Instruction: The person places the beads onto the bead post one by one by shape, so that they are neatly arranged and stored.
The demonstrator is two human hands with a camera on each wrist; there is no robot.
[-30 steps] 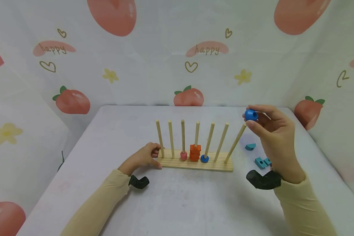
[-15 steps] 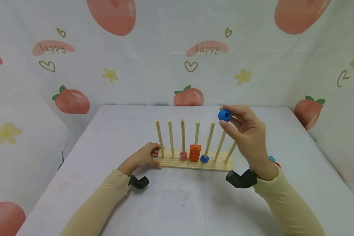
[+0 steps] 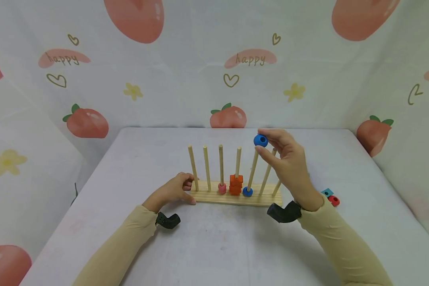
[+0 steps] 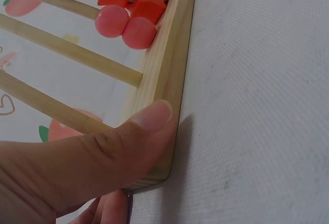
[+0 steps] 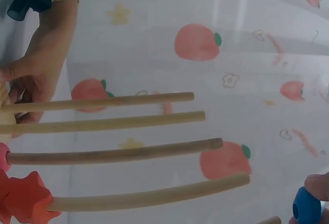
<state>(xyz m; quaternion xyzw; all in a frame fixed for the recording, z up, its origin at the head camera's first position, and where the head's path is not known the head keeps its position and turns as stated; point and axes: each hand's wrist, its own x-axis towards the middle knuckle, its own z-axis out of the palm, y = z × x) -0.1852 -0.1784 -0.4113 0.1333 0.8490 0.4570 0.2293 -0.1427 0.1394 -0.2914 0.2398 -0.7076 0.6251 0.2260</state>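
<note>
In the head view, the right hand (image 3: 289, 167) is pinching a blue bead (image 3: 259, 141) between thumb and fingertips, hardly wider open than the bead itself, and the bead is overlapping the top of the fifth peg (image 3: 252, 172) from the person's left; the right wrist view is showing a gap there, the bead hanging just beyond a peg's tip. The left hand (image 3: 172, 192) is gripping the left end of the wooden stand (image 3: 214, 197), and its own wrist camera is showing the thumb pressing the front edge while fingers are curling round behind, which the head view is giving only partly. That close view is also separating two pink beads (image 4: 139, 33) and three red stars (image 4: 148, 4), which are looking merged from above. A second blue bead (image 3: 248, 193) is sitting low on the fifth peg. Only the head view is catching the teal block (image 3: 327, 192) and the red piece (image 3: 334, 201), which are lying on the table (image 3: 214, 250) beyond the right wrist
</note>
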